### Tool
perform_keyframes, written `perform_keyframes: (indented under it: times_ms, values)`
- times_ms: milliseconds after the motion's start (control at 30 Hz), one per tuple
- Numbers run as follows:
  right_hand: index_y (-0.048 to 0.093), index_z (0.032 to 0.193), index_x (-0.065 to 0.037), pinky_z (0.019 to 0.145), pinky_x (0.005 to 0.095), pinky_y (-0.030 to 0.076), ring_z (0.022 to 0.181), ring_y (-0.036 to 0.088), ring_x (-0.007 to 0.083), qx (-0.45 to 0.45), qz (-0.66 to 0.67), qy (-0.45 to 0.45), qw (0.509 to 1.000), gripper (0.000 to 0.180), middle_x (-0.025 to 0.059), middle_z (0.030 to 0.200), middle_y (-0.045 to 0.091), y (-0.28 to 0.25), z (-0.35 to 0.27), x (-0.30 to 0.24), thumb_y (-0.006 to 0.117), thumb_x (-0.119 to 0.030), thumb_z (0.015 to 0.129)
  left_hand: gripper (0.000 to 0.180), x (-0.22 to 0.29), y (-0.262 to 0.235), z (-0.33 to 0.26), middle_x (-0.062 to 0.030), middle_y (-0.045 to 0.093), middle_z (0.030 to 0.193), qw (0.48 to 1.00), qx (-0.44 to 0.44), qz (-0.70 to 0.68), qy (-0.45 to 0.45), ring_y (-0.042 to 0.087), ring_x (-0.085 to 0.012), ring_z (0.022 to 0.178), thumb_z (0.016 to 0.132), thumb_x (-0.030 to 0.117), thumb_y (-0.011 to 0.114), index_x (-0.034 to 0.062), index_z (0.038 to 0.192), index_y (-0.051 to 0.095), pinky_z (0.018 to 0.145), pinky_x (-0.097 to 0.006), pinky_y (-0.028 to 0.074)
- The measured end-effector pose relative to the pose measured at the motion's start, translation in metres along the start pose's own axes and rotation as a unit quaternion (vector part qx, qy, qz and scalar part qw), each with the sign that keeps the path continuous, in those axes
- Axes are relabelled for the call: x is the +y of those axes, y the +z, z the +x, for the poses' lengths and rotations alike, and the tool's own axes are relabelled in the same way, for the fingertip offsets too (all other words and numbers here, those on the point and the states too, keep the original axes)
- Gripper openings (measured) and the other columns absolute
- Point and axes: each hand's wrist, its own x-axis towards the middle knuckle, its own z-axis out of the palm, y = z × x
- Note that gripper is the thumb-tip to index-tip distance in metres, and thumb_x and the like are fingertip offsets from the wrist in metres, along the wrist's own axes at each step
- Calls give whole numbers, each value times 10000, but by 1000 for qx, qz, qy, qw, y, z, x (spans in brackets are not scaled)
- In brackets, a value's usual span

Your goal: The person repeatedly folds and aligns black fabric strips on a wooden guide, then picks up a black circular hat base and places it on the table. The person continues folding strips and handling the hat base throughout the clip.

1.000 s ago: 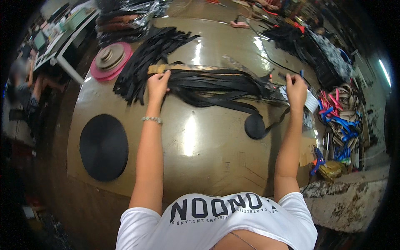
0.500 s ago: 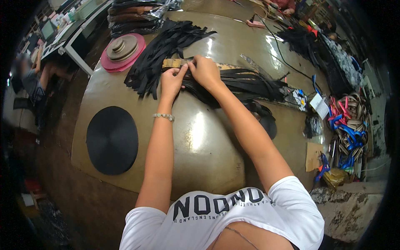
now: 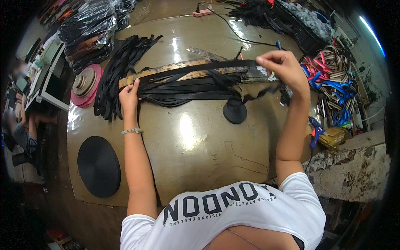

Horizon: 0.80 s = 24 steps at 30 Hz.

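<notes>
A black webbing strap [image 3: 196, 68] is stretched along a long mottled measuring strip [image 3: 166, 68] with a yellow end. My right hand [image 3: 287, 71] pinches the strap's right end above the table. At the yellow end, my left hand [image 3: 128, 98] closes thumb and fingers on the strap. From there a thin black length runs down past my left forearm to the table's front edge. Several more black straps [image 3: 179, 92] lie bunched just below the strip. A small black webbing roll [image 3: 235, 111] sits nearer me, and a pile of black straps [image 3: 118, 68] lies beyond my left hand.
A large black webbing roll [image 3: 98, 166] lies at the left. Behind it are a pink disc with beige coils [image 3: 85, 85] and plastic-wrapped bundles [image 3: 89, 33]. A pink power socket [image 3: 203, 13] trails a cable. Coloured straps [image 3: 341, 83] heap at right. A person [image 3: 25, 125] sits far left.
My right hand has moved from beside my left hand far to the right, drawing the strap along the strip. The left hand stays at the yellow end. The view has shifted.
</notes>
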Motion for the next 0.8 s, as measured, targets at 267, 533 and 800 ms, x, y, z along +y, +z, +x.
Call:
perform_keyframes:
  times_ms: [267,533,800]
  values:
    - [616,746,14,492,222,342,543,432,54,140,-20,90,986,257,-18,587,531,44,56,173,659,-238,780,366,9,1,-5,12,512,554,1000,3,4,-18,460,-52,460,753,358,689,-1,727,621,412,-213,423]
    - [601,737,-5,492,211,346,538,443,51,97,56,68,991,195,-19,621,560,50,57,194,614,-192,790,372,8,0,-6,7,507,554,999,-13,-30,-10,454,-55,460,743,347,702,-14,735,613,405,-214,423]
    - [617,737,-16,554,340,435,597,577,224,89,-246,178,948,260,108,663,615,20,72,114,619,-274,772,412,2,-1,-5,-40,546,589,999,1,-25,24,517,-93,497,750,353,684,-56,766,636,415,-248,473]
